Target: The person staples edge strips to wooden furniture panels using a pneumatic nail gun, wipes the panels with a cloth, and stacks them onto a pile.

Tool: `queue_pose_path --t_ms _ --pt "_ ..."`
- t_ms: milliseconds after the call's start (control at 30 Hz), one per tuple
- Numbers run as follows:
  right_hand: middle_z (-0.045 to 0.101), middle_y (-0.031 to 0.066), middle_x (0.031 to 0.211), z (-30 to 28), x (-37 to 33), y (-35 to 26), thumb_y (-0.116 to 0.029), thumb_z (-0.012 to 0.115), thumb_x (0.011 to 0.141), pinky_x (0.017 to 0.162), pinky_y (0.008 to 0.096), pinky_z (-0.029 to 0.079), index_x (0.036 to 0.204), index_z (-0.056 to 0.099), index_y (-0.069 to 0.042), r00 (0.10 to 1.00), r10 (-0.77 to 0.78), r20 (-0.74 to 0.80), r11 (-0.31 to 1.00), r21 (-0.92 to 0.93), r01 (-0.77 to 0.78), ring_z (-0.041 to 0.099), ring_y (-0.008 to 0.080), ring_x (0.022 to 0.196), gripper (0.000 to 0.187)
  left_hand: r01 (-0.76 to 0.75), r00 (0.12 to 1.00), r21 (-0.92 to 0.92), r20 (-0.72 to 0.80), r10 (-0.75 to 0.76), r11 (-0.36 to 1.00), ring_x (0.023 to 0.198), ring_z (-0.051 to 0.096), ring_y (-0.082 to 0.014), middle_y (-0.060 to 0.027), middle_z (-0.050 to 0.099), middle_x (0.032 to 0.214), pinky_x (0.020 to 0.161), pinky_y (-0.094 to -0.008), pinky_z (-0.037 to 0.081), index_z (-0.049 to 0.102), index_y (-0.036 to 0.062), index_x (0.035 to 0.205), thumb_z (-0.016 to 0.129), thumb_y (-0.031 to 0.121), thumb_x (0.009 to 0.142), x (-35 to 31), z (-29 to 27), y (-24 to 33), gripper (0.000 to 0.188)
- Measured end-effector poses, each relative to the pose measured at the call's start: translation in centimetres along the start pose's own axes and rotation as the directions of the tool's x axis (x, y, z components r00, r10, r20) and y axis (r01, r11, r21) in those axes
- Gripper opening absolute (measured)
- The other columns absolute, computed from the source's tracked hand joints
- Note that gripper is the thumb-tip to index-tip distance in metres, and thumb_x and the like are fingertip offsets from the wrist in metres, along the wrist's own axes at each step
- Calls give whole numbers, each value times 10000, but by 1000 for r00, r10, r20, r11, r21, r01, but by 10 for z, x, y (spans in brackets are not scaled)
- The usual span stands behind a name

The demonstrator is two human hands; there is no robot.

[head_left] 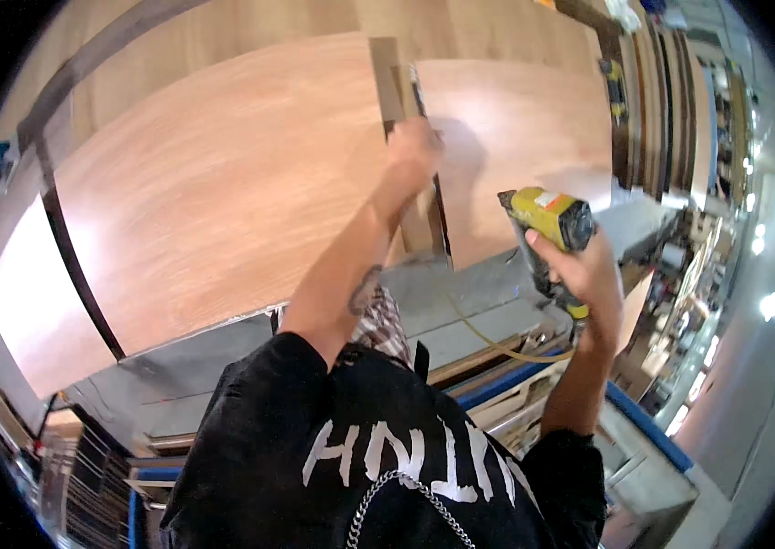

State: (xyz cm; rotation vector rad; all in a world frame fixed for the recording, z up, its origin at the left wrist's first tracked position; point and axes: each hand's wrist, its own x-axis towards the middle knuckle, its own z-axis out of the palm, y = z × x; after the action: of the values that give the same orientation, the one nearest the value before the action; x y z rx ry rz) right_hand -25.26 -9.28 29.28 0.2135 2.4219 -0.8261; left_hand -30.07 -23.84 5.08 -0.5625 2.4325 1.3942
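My right hand is wrapped round the grip of a yellow and black nail gun, held above the near right part of a small plywood panel. The gun's nose points left, apart from the wood. A thin yellow air hose curves below it. Slightly blurred, my left hand is closed at the dark left edge of that panel, over the gap beside a large plywood panel. What its fingers hold is hidden. Narrow wood strips lie in the gap.
Another pale panel lies at the far left, past a dark gap. Boards stand stacked on edge at the far right, with a yellow and black tool beside them. A blue-edged cart with wood lengths stands near my right side.
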Motion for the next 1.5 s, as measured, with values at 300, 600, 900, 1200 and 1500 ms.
queue_pose_path --t_ms 300,600,900,1200,1500 --pt "612 87 600 25 150 -134 -321 731 765 460 299 450 816 645 40 976 -56 208 839 -520 159 560 132 439 374 123 992 -194 35 -118 973 841 673 -364 -218 677 871 752 -429 553 696 36 849 617 181 847 6 -7 -1 166" --pt "578 37 587 54 225 -131 -224 691 778 447 283 434 813 651 -3 945 -73 318 884 -418 209 551 131 454 227 93 995 -166 -21 -98 982 806 673 -369 -214 675 843 738 -438 556 712 81 862 596 173 812 23 6 -5 156" --pt "579 37 562 58 238 -132 -221 704 774 426 274 416 767 653 -12 956 -39 290 885 -435 168 540 122 435 215 73 997 -170 52 -65 983 858 673 -367 -199 680 907 767 -431 558 700 80 907 599 126 773 24 0 -4 174" --pt "597 29 580 51 241 -133 -285 727 760 436 273 413 774 672 -19 948 -32 317 846 -496 194 539 117 439 272 121 989 -180 108 -103 976 890 682 -355 -237 678 929 791 -402 564 690 -12 918 597 135 807 19 -19 4 206" --pt "550 -3 577 48 238 -134 -238 723 797 418 257 369 814 670 -35 940 -31 340 856 -476 201 500 89 440 210 120 990 -192 102 -102 974 864 684 -354 -234 679 899 766 -400 569 694 8 917 653 149 786 19 -14 1 197"
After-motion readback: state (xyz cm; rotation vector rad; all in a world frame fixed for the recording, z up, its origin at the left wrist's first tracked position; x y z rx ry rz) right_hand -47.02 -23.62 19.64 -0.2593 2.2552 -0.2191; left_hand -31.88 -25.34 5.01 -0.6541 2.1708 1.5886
